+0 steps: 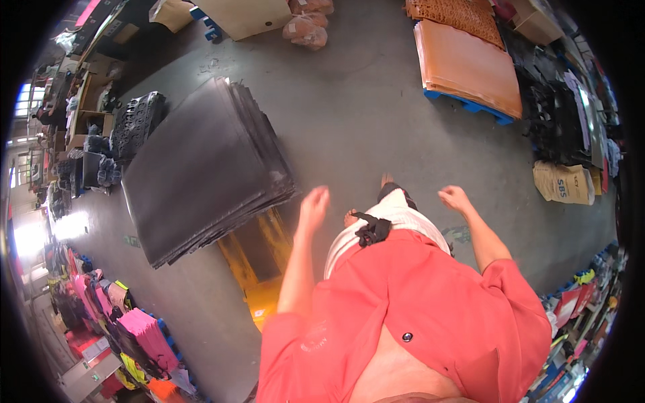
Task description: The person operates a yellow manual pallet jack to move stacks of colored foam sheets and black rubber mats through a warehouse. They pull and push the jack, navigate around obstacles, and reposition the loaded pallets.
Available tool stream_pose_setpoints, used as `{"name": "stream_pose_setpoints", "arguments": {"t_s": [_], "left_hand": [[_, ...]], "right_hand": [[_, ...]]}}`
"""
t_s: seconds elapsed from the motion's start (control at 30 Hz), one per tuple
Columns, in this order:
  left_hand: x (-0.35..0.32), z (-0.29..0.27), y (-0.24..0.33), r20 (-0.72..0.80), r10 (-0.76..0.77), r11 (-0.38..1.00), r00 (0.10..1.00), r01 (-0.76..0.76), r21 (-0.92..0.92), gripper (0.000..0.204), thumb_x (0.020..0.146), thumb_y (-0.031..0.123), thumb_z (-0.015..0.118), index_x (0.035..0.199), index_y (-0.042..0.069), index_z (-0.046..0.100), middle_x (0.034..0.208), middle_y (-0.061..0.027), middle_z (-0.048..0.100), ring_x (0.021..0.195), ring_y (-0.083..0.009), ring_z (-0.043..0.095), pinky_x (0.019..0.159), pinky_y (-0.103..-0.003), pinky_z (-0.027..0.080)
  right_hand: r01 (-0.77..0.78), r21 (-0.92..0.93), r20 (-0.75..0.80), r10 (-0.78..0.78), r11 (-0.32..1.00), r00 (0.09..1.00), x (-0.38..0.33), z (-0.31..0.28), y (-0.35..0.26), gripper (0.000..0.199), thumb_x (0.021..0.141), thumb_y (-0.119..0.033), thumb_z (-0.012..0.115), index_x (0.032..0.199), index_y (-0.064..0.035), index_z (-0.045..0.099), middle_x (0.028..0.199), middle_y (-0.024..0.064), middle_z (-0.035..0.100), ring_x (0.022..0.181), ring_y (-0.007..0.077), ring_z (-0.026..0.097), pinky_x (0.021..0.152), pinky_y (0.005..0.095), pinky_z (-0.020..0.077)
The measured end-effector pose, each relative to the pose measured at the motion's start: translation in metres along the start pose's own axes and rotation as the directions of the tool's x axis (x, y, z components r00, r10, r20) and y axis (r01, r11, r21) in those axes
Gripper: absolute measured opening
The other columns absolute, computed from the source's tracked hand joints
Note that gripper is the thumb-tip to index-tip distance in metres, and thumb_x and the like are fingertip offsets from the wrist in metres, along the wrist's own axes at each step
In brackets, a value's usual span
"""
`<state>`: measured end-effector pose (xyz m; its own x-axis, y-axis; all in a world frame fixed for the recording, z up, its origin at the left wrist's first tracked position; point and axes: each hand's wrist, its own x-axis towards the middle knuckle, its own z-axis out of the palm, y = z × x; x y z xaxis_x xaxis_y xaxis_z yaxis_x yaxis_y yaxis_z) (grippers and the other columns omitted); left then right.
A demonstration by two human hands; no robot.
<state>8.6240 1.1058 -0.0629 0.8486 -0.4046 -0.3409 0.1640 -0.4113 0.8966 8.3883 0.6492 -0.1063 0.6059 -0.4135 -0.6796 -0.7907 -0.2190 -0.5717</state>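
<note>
My left hand is raised in front of me with its fingers curled in, and no object shows in it. It is beside the near right corner of a tall stack of black sheets, with a gap between them. The stack rests over the forks of a yellow pallet truck. Out to the right of my body, my right hand hangs over the floor, its fingers loosely folded and no object visible in it.
Orange sheets lie stacked on a blue pallet at the far right. A tan paper sack stands below black material on the right. Black moulded pieces sit behind the black stack. Pink sheets are piled at the lower left. Grey floor lies ahead.
</note>
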Motion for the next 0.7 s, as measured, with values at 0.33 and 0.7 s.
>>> {"name": "stream_pose_setpoints", "arguments": {"t_s": [0.33, 0.7], "left_hand": [[0.277, -0.014, 0.033, -0.059, -0.584, 0.811, 0.81, 0.578, -0.09, 0.038, 0.102, 0.04, 0.057, 0.117, 0.007, 0.065, 0.094, -0.002, 0.068, 0.075, -0.0126, 0.065, 0.062, -0.028, 0.053], [0.484, -0.034, 0.032, -0.128, -0.825, 0.565, 0.551, 0.791, -0.235, 0.057, 0.102, 0.055, 0.047, 0.136, 0.009, 0.055, 0.116, -0.0049, 0.065, 0.091, -0.0171, 0.065, 0.073, -0.034, 0.056]], "right_hand": [[-0.192, 0.066, 0.074, 0.187, 0.979, 0.98, 0.221, -0.086, -0.063, 0.035, 0.092, -0.037, 0.069, 0.088, -0.0024, 0.068, 0.067, 0.0017, 0.063, 0.056, 0.0128, 0.057, 0.051, 0.0319, 0.0465], [0.313, -0.154, 0.053, -0.308, 0.937, 0.95, 0.558, -0.199, -0.514, 0.057, 0.092, -0.047, 0.068, 0.127, -0.0023, 0.063, 0.12, 0.0193, 0.069, 0.112, 0.0272, 0.066, 0.096, 0.0378, 0.052]]}}
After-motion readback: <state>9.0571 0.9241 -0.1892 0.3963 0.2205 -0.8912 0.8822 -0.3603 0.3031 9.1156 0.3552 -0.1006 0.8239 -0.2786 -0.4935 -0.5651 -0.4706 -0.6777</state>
